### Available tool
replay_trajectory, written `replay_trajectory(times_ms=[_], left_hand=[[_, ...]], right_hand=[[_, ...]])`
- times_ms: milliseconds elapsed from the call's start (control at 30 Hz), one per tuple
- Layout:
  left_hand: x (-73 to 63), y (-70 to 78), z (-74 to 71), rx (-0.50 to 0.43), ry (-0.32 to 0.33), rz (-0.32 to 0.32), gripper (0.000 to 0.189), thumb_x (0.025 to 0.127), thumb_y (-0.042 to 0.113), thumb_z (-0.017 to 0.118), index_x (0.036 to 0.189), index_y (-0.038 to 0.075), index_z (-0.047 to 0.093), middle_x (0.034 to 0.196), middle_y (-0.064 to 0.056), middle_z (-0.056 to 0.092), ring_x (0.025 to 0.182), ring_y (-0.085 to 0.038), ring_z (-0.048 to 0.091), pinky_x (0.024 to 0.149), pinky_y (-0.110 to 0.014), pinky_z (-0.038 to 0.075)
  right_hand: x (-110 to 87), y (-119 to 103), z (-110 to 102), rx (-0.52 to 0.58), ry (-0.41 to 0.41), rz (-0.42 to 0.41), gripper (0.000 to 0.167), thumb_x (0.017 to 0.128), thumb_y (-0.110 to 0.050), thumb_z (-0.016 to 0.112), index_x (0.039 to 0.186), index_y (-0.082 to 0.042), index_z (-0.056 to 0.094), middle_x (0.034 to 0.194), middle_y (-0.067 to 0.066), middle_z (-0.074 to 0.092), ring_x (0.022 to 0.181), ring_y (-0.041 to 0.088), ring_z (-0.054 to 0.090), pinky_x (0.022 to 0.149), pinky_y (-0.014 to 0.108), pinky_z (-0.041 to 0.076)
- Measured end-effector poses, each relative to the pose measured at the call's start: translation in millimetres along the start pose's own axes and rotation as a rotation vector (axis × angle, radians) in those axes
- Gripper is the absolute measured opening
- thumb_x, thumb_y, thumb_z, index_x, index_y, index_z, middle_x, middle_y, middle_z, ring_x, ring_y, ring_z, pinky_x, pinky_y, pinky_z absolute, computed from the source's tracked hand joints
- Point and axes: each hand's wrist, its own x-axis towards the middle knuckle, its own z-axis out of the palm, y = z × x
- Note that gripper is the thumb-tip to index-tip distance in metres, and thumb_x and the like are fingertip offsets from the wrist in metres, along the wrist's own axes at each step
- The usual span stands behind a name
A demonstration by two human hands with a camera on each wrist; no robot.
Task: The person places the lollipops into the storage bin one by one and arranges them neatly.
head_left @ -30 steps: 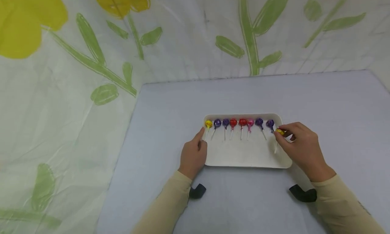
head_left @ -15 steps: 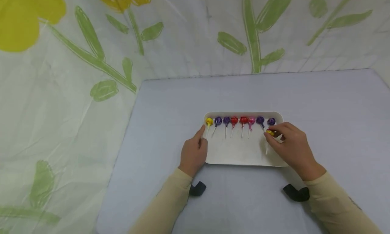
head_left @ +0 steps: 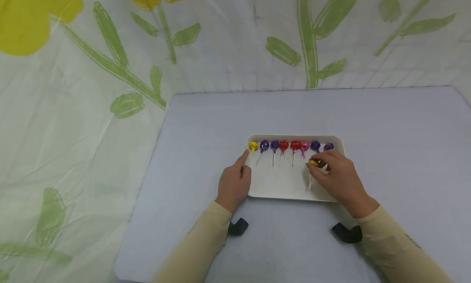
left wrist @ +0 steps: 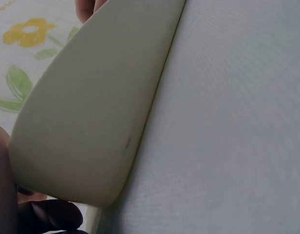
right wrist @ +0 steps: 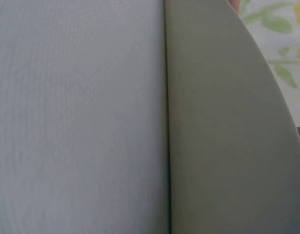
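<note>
A white tray [head_left: 279,189] lies on the table with a row of wrapped lollipops along its far side. From the left, the row has a yellow lollipop [head_left: 254,145], two purple ones, a red lollipop [head_left: 283,145], another red, a pink lollipop [head_left: 305,145] and two purple ones. My left hand [head_left: 234,186] grips the tray's left edge, index finger along the rim. Over the tray's right half, my right hand [head_left: 339,176] pinches another yellow lollipop [head_left: 313,162] by its head between thumb and fingers, its stick pointing down. That hand partly hides the two right-hand purple lollipops.
A pale cloth covers the table [head_left: 206,123]. Behind and to the left hangs a white sheet [head_left: 228,41] painted with yellow flowers and green leaves. Black wrist-camera mounts [head_left: 347,233] show beneath both wrists.
My right hand has moved left across the tray with the yellow lollipop, away from the right end of the row. My left hand stays at the tray's edge.
</note>
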Motion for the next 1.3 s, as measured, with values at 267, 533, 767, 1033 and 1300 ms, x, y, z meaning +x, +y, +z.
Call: replay_trajectory(times_ms=[267, 533, 767, 1033, 1300], left_hand=[[0.0, -3.0, 0.9, -0.006, -0.007, -0.001, 0.053, 0.101, 0.018, 0.047, 0.154, 0.013, 0.055, 0.054, 0.009, 0.031, 0.049, -0.007, 0.022, 0.046, -0.027, 0.022], [-1.0, -0.9, -0.6, -0.010, -0.002, -0.009, 0.053, 0.102, 0.018, 0.046, 0.154, 0.014, 0.055, 0.053, 0.009, 0.031, 0.049, -0.007, 0.022, 0.046, -0.027, 0.022], [-0.7, -0.8, -1.6, -0.003, -0.005, -0.016, 0.053, 0.101, 0.019, 0.046, 0.154, 0.014, 0.055, 0.054, 0.009, 0.030, 0.050, -0.007, 0.021, 0.047, -0.027, 0.022], [-0.4, -3.7, -1.2, -0.006, -0.014, -0.014, 0.053, 0.102, 0.019, 0.045, 0.154, 0.014, 0.055, 0.054, 0.009, 0.030, 0.049, -0.007, 0.021, 0.047, -0.027, 0.023], [0.1, -3.1, -1.0, -0.007, -0.016, -0.011, 0.053, 0.101, 0.019, 0.046, 0.154, 0.015, 0.055, 0.054, 0.009, 0.030, 0.049, -0.008, 0.021, 0.047, -0.027, 0.023]], right_hand=[[3.5, -10, 10, 0.032, -0.017, -0.073, 0.020, 0.079, -0.002, 0.089, 0.096, -0.001, 0.077, 0.088, 0.007, 0.071, 0.072, 0.017, 0.064, 0.061, 0.036, 0.056], [9.0, -17, 20, 0.084, -0.032, -0.095, 0.018, 0.081, -0.002, 0.087, 0.096, -0.002, 0.076, 0.090, 0.006, 0.071, 0.075, 0.017, 0.065, 0.062, 0.035, 0.057], [12.4, -27, 26, 0.117, -0.043, -0.094, 0.019, 0.081, -0.003, 0.088, 0.096, -0.001, 0.076, 0.091, 0.008, 0.070, 0.076, 0.017, 0.067, 0.062, 0.034, 0.057], [18.5, -38, 31, 0.110, -0.051, -0.122, 0.019, 0.082, -0.005, 0.088, 0.096, -0.003, 0.076, 0.090, 0.007, 0.071, 0.078, 0.017, 0.066, 0.063, 0.035, 0.056], [21.9, -46, 35, 0.124, -0.100, -0.098, 0.019, 0.083, -0.007, 0.088, 0.098, -0.004, 0.076, 0.091, 0.006, 0.070, 0.078, 0.018, 0.066, 0.065, 0.035, 0.057]])
